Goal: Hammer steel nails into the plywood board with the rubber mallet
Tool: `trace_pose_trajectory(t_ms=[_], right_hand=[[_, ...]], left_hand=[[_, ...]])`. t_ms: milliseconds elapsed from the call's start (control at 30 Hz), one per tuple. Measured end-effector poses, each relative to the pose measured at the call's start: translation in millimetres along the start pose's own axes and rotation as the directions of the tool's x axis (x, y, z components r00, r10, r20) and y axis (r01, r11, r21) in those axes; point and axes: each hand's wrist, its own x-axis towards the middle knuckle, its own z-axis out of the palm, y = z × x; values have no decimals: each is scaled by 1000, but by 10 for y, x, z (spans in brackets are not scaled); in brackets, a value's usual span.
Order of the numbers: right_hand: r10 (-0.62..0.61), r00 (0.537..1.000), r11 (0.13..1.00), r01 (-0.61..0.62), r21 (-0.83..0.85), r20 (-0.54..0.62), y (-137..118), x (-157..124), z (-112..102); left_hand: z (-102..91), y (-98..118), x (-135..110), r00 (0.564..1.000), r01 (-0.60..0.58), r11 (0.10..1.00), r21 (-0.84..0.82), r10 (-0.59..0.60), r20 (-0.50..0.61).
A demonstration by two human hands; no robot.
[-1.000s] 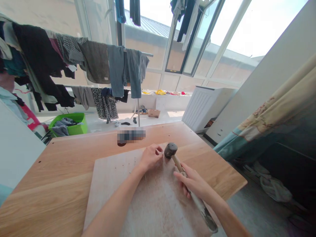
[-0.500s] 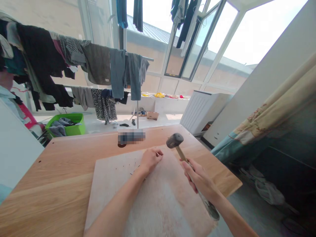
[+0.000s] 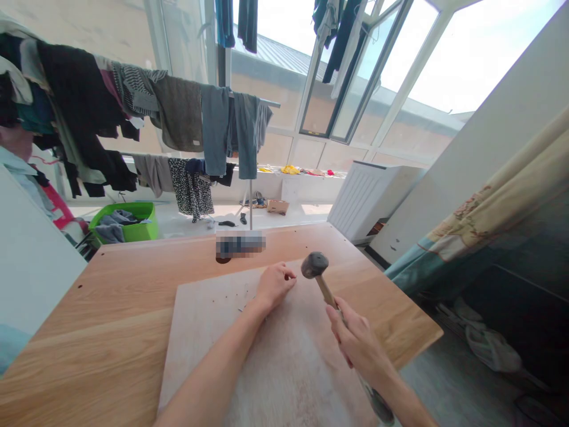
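My right hand (image 3: 358,338) is wrapped round the wooden handle of a mallet (image 3: 315,265). Its dark, blunt head points away from me, above the board's far right part. My left hand (image 3: 274,286) rests near the far edge of a pale wooden board (image 3: 275,367), thumb and fingertips pinched together. Whatever they pinch is too small to make out. Several small nails (image 3: 241,309) and dark dots are on the board just left of my left wrist.
The board lies on a wooden table (image 3: 89,332). A blurred-out object (image 3: 242,243) sits near the table's far edge. Beyond are a green tub (image 3: 144,231) of clothes, a laundry rack (image 3: 271,104) and a white cabinet (image 3: 355,196). A curtain (image 3: 466,219) hangs at right.
The mallet and my right hand have come down a little towards the board. My left hand keeps its pinch at the same place on the board. The whole view has shifted slightly.
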Motion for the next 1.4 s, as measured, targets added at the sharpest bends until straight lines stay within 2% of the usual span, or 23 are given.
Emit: trace_pose_trajectory(t_ms=[133, 233, 433, 500, 600, 700, 767, 833, 900, 1033, 1100, 1167, 1233, 1267, 1333, 1400], right_hand=[[7, 1000, 994, -5, 112, -22, 21, 35, -105], [26, 1000, 989, -28, 148, 15, 30, 50, -144], [62, 997, 992, -68, 108, 55, 192, 59, -18], [72, 995, 991, -79, 109, 67, 234, 69, 9], [101, 989, 981, -117, 154, 107, 254, 96, 15], [127, 984, 966, -151, 209, 123, 250, 124, 12], [137, 982, 961, -163, 224, 129, 254, 137, 14], [137, 981, 960, -165, 227, 135, 265, 143, 18], [130, 981, 960, -161, 230, 143, 276, 145, 20], [121, 981, 961, -154, 230, 151, 268, 146, 18], [125, 981, 961, -157, 229, 147, 257, 146, 19], [129, 981, 960, -160, 230, 145, 252, 146, 20], [131, 981, 959, -162, 232, 144, 258, 145, 23], [132, 981, 959, -163, 232, 144, 264, 146, 24], [135, 980, 959, -165, 230, 144, 275, 148, 26], [136, 980, 959, -167, 228, 145, 281, 150, 26]], left_hand=[[-9, -16, -2, 1000, -3, 1000, -10, 3, 0], [-14, -15, -3, 1000, -5, 1000, 1, 5, 8], [-88, 2, 60, 998, -24, 1000, -15, 24, 58], [-212, 29, 83, 997, -18, 1000, -23, 20, 80], [-499, 91, 44, 993, -36, 998, 61, 29, 114], [-796, 163, -126, 981, -111, 972, 209, 74, 177], [-929, 205, -296, 965, -187, 925, 332, 110, 238], [-985, 236, -480, 939, -289, 839, 461, 154, 307], [-970, 252, -651, 890, -431, 721, 542, 241, 387], [-830, 238, -893, 715, -699, 448, 557, 434, 548], [-767, 220, -947, 649, -758, 327, 565, 463, 603], [-734, 206, -954, 621, -778, 274, 565, 469, 628], [-726, 195, -910, 631, -774, 322, 545, 467, 620], [-723, 188, -870, 658, -753, 386, 533, 466, 592], [-702, 167, -752, 760, -647, 594, 478, 454, 464], [-646, 132, -597, 883, -462, 828, 317, 399, 246]])
